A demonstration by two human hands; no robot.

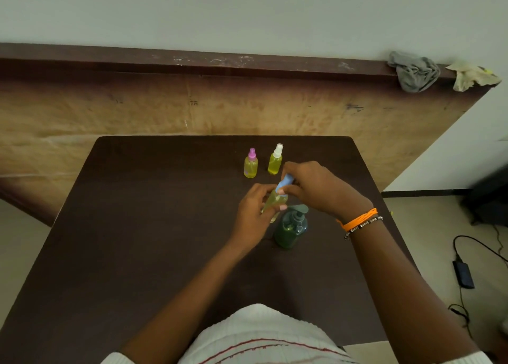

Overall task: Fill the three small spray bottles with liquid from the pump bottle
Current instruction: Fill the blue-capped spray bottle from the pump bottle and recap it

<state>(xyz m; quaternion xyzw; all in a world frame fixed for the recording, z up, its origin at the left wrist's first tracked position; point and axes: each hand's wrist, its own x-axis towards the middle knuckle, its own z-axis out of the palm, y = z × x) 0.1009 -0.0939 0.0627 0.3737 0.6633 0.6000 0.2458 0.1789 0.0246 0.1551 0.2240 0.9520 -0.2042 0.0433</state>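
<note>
A small spray bottle (274, 198) of yellow liquid is tilted above the dark table (137, 226). My left hand (254, 212) grips its body. My right hand (316, 187) pinches its blue spray cap (284, 183). Just below the hands stands the dark green pump bottle (290, 227), upright, its pump head pointing right. Two more small spray bottles stand upright farther back: one with a pink cap (250, 164) and one with a white cap (275, 160). Both show yellow liquid inside.
A wooden board (192, 108) leans against the wall behind the table. A grey rag (415, 70) and a pale cloth (471, 74) lie on its top edge. On the floor at the right lie a black power adapter (464, 274) and its cables.
</note>
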